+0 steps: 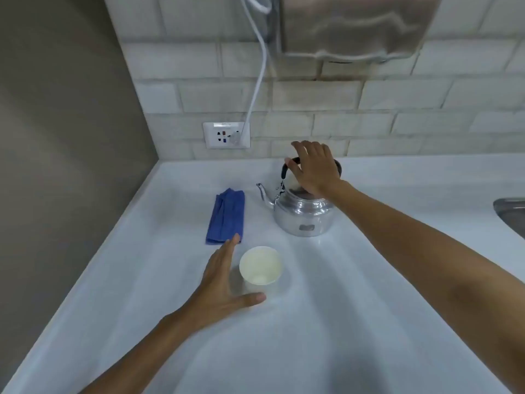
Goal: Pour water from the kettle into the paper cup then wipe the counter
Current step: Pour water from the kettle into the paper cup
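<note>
A shiny metal kettle (302, 214) with a black handle stands on the white counter (341, 308), its spout pointing left. My right hand (312, 169) lies over the handle, fingers spread around it without a closed grip. A white paper cup (260, 265) stands upright in front of the kettle and looks empty. My left hand (224, 282) is open just left of the cup, thumb curving under its near side, fingers not closed on it. A folded blue cloth (226, 216) lies left of the kettle.
A wall socket (226, 135) with a white cable plugged in sits on the tiled back wall. A steel sink edge (511, 214) shows at the far right. A grey side wall (56, 166) bounds the counter on the left. A metal dispenser (355, 24) hangs above.
</note>
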`<move>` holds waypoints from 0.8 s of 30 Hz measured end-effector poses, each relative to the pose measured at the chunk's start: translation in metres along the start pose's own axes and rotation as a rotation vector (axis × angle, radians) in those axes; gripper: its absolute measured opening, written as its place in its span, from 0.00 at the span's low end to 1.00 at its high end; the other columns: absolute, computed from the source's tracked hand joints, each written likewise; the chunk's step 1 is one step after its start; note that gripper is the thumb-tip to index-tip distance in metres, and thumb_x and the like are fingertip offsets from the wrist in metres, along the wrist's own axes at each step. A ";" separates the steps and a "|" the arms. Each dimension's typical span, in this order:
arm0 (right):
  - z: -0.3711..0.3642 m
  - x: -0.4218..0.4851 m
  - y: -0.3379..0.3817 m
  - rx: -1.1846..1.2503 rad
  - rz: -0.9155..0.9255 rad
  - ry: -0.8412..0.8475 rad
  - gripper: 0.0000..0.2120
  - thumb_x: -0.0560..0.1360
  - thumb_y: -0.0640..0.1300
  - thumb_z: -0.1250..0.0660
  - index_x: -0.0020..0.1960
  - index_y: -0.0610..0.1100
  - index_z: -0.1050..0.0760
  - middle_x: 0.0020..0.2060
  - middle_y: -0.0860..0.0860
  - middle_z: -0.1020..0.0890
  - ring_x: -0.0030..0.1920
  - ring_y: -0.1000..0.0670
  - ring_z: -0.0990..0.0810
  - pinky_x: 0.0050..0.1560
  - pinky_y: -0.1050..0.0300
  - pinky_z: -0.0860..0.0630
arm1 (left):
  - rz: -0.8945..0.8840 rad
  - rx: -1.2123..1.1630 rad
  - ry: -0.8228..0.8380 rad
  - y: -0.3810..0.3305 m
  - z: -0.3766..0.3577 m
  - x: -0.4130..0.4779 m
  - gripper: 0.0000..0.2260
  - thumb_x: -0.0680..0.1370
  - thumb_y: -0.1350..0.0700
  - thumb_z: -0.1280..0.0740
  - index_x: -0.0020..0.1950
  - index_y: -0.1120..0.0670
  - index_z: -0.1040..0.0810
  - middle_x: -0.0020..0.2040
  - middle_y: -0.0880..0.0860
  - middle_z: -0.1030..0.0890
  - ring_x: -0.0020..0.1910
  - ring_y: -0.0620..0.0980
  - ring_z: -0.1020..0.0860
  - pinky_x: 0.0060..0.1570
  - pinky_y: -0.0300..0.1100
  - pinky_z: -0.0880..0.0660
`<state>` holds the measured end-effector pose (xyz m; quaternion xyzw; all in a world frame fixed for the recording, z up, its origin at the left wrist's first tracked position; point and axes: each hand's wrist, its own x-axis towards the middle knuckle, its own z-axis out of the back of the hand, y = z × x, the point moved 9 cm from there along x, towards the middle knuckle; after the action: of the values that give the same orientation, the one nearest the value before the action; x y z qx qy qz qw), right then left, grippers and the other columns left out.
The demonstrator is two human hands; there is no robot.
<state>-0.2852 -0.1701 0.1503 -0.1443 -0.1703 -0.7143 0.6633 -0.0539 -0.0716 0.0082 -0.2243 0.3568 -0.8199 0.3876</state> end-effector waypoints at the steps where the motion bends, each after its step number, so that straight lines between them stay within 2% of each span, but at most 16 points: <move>1: 0.001 0.002 -0.002 0.010 -0.024 -0.010 0.23 0.79 0.53 0.48 0.68 0.40 0.38 0.65 0.40 0.29 0.65 0.40 0.33 0.67 0.44 0.40 | 0.003 -0.046 0.016 -0.004 -0.002 -0.001 0.48 0.57 0.29 0.30 0.65 0.27 0.61 0.71 0.30 0.53 0.70 0.33 0.51 0.70 0.43 0.48; 3: 0.005 0.008 -0.006 0.035 -0.065 -0.031 0.22 0.79 0.54 0.48 0.64 0.39 0.32 0.60 0.39 0.24 0.60 0.38 0.29 0.63 0.44 0.35 | 0.054 -0.136 0.030 0.003 -0.009 0.004 0.48 0.57 0.32 0.27 0.64 0.25 0.57 0.70 0.28 0.51 0.69 0.29 0.49 0.69 0.41 0.47; 6: 0.010 0.012 -0.008 0.060 -0.100 -0.056 0.26 0.79 0.55 0.50 0.47 0.35 0.24 0.44 0.38 0.20 0.49 0.37 0.24 0.50 0.46 0.30 | 0.073 -0.257 0.050 0.005 -0.022 0.009 0.48 0.57 0.37 0.23 0.66 0.28 0.50 0.71 0.34 0.43 0.70 0.34 0.43 0.69 0.40 0.42; 8: 0.009 0.013 -0.014 0.079 -0.138 -0.035 0.29 0.79 0.56 0.51 0.36 0.35 0.25 0.32 0.40 0.22 0.40 0.39 0.23 0.41 0.50 0.30 | 0.076 -0.284 0.051 0.003 -0.025 0.013 0.46 0.56 0.39 0.22 0.66 0.30 0.46 0.69 0.34 0.38 0.67 0.33 0.38 0.66 0.34 0.38; 11: 0.005 0.015 -0.020 0.115 -0.199 0.007 0.28 0.79 0.56 0.49 0.30 0.38 0.30 0.24 0.46 0.29 0.32 0.42 0.27 0.34 0.54 0.33 | 0.112 -0.301 0.031 0.003 -0.027 0.015 0.39 0.56 0.39 0.22 0.61 0.29 0.39 0.61 0.31 0.30 0.60 0.31 0.32 0.54 0.22 0.33; 13: 0.004 0.015 -0.021 0.131 -0.206 0.021 0.27 0.78 0.56 0.48 0.27 0.40 0.35 0.21 0.48 0.33 0.30 0.43 0.29 0.33 0.54 0.34 | 0.139 -0.296 0.007 0.003 -0.028 0.015 0.34 0.56 0.40 0.22 0.56 0.29 0.36 0.56 0.34 0.26 0.56 0.30 0.29 0.48 0.19 0.32; 17: 0.007 0.014 -0.023 0.159 -0.208 0.026 0.27 0.77 0.53 0.45 0.22 0.43 0.42 0.18 0.49 0.37 0.23 0.47 0.36 0.28 0.57 0.38 | 0.172 -0.325 -0.043 0.004 -0.030 0.013 0.30 0.59 0.47 0.21 0.54 0.34 0.33 0.54 0.37 0.24 0.53 0.31 0.27 0.46 0.20 0.31; 20: 0.012 0.010 -0.023 0.178 -0.204 0.007 0.26 0.76 0.50 0.43 0.22 0.44 0.45 0.18 0.50 0.40 0.22 0.49 0.42 0.27 0.57 0.42 | 0.188 -0.344 -0.086 0.005 -0.029 0.011 0.29 0.61 0.50 0.21 0.54 0.36 0.33 0.55 0.38 0.25 0.53 0.31 0.27 0.45 0.19 0.31; 24: 0.021 0.001 -0.025 0.179 -0.167 0.001 0.24 0.73 0.48 0.42 0.21 0.44 0.44 0.17 0.49 0.41 0.22 0.48 0.43 0.28 0.56 0.41 | 0.202 -0.352 -0.139 0.005 -0.030 0.008 0.29 0.61 0.52 0.21 0.54 0.37 0.34 0.54 0.39 0.25 0.55 0.36 0.27 0.45 0.19 0.31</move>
<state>-0.3103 -0.1603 0.1685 -0.0694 -0.2447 -0.7491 0.6117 -0.0756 -0.0681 -0.0140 -0.3076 0.4873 -0.6845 0.4465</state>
